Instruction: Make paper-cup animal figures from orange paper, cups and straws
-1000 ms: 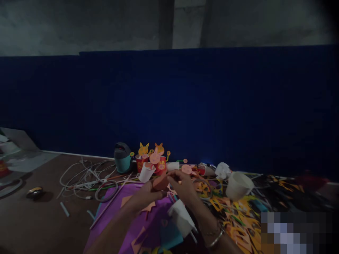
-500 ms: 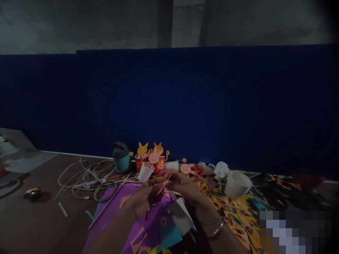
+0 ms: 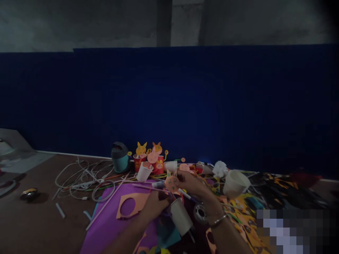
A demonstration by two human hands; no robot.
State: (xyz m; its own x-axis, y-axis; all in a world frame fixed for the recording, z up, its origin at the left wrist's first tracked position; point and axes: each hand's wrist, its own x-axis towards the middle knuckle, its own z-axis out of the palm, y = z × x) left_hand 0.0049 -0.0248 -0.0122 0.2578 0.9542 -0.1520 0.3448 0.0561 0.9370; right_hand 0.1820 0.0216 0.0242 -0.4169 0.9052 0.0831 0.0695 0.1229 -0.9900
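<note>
My right hand [image 3: 194, 185] pinches a small orange paper animal face with ears [image 3: 171, 181] over the cluttered table. A thin pen or stick [image 3: 186, 194] pokes out below its fingers. My left hand [image 3: 156, 205] rests lower, fingers curled down on the purple paper sheet [image 3: 111, 222], next to a white paper cup [image 3: 180, 217] lying on its side. An orange paper piece with a round hole [image 3: 129, 206] lies on the purple sheet left of my left hand. A tape roll [image 3: 199, 212] sits under my right wrist.
Red cups with paper animal faces [image 3: 150, 160] and a teal device [image 3: 120, 157] stand at the back by a dark blue wall panel [image 3: 185, 106]. White cables [image 3: 82, 176] lie left. A white cup [image 3: 234, 183] and yellow paper scraps [image 3: 238, 211] lie right.
My right hand now holds the orange face upright where both hands were working an orange piece together. My left hand dropped to the purple sheet. The orange piece with a hole now shows.
</note>
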